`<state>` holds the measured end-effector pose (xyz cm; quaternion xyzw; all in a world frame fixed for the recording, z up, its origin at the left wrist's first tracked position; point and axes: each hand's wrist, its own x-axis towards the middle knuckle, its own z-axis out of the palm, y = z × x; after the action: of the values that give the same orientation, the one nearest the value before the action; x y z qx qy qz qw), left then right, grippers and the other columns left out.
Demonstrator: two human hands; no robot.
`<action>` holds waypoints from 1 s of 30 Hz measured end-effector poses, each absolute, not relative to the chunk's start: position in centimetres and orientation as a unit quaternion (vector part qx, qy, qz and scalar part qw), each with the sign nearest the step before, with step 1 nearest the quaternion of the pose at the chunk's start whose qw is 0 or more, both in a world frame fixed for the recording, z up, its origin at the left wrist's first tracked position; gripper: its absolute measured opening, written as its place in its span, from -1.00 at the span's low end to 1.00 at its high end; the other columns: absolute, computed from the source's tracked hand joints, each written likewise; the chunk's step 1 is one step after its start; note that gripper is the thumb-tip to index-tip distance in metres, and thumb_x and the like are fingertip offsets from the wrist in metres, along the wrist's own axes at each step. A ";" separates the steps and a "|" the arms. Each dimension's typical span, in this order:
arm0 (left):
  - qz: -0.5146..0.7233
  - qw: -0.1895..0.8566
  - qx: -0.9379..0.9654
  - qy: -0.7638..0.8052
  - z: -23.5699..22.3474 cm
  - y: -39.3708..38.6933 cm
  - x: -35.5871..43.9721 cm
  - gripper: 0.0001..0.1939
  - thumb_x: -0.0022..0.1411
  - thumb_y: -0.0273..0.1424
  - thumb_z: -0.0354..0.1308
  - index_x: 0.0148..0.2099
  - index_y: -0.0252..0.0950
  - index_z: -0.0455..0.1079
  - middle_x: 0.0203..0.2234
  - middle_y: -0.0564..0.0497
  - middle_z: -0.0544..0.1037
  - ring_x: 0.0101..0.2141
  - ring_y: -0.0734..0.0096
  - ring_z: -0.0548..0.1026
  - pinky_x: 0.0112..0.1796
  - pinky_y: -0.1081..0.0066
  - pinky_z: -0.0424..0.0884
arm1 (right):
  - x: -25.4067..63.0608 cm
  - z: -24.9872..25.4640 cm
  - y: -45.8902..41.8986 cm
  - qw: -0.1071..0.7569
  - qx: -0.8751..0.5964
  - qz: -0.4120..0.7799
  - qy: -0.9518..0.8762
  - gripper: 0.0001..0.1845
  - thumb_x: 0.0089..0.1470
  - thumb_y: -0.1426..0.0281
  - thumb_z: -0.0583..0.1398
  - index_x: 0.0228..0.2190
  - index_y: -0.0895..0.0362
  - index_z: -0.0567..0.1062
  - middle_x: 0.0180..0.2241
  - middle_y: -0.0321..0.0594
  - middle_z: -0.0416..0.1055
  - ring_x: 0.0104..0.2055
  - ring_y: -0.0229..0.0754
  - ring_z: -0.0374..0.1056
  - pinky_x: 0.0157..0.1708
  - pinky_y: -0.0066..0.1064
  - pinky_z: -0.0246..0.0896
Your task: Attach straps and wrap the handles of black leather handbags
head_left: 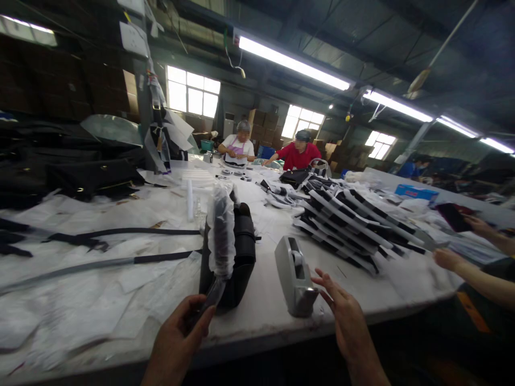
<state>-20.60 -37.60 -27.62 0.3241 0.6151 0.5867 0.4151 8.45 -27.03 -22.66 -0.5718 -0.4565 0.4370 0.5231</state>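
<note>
A black handbag (244,252) stands upright near the front edge of the table, its handle (222,236) covered in clear bubbly plastic wrap. My left hand (183,329) pinches the lower end of that wrapped handle between thumb and fingers. To the right of the bag stands a grey tape dispenser (294,279) with a roll in its top. At the dispenser's near end is my right hand (341,311), fingers stretched out and apart; whether the fingertips touch it or hold a bit of tape is too small to see.
Striped black-and-white straps (350,225) lie piled behind the dispenser. Dark straps (161,259) run left from the bag over plastic sheets (108,300). Black bags (94,177) are heaped at left. Two people work across the table; another person's hands (448,260) are at right, one with a dark flat object.
</note>
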 end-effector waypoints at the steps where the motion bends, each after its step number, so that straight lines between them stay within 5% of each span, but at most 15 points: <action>1: 0.586 0.416 0.325 0.615 -27.7 -37.6 -20.7 -0.46 -0.11 0.02 0.35 -0.21 -0.28 0.43 -0.61 0.13 0.43 -0.63 0.49 0.32 -0.67 0.57 0.21 | 8.5 -22.5 -27.6 0.524 -0.573 0.440 -0.452 -0.49 -0.11 -0.06 0.28 -0.36 0.12 0.66 0.12 -0.07 0.39 0.24 0.12 0.15 0.22 -0.10 -0.01; 7: 0.571 0.432 0.336 0.612 -28.0 -37.5 -21.0 -0.47 -0.07 -0.01 0.35 -0.17 -0.27 0.41 -0.62 0.15 0.41 -0.62 0.49 0.32 -0.65 0.57 0.23 | 8.9 -24.6 -29.8 0.517 -0.596 0.499 -0.359 -0.43 -0.31 -0.02 0.41 -0.33 0.14 0.66 -0.14 -0.09 0.58 -0.09 0.01 0.44 -0.15 -0.28 0.39; 13: 0.582 0.446 0.311 0.605 -28.0 -37.4 -20.8 -0.48 -0.08 -0.03 0.36 -0.18 -0.27 0.40 -0.59 0.14 0.45 -0.63 0.51 0.32 -0.67 0.58 0.22 | 8.8 -29.0 -30.0 0.498 -0.617 0.537 -0.287 -0.42 -0.53 0.09 0.51 -0.42 0.18 0.66 -0.34 -0.11 0.61 -0.42 -0.20 0.45 -0.47 -0.50 0.37; 21: 0.595 0.446 0.309 0.593 -27.6 -37.3 -20.5 -0.46 -0.08 -0.05 0.36 -0.13 -0.29 0.44 -0.53 0.10 0.49 -0.63 0.51 0.33 -0.66 0.56 0.22 | -1.1 -25.0 -32.7 0.370 -0.428 0.628 -0.535 -0.55 -0.04 0.03 0.30 -0.42 0.21 0.61 -0.55 -0.19 0.48 -0.58 -0.28 0.32 -0.62 -0.51 0.20; 30: 0.608 0.393 0.362 0.588 -27.6 -37.3 -20.6 -0.58 0.02 -0.06 0.30 -0.22 -0.30 0.51 -0.50 0.03 0.55 -0.54 0.42 0.42 -0.53 0.50 0.33 | -8.4 -23.0 -30.5 0.310 -0.431 0.583 -0.615 -0.53 -0.01 0.06 0.26 -0.64 0.22 0.49 -0.75 -0.36 0.25 -0.74 -0.41 0.08 -0.74 -0.55 -0.11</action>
<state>-20.57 -37.33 -27.58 0.3623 0.5879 0.6075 0.3925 -8.42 -30.48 -22.99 -0.4306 -0.6151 0.5834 0.3096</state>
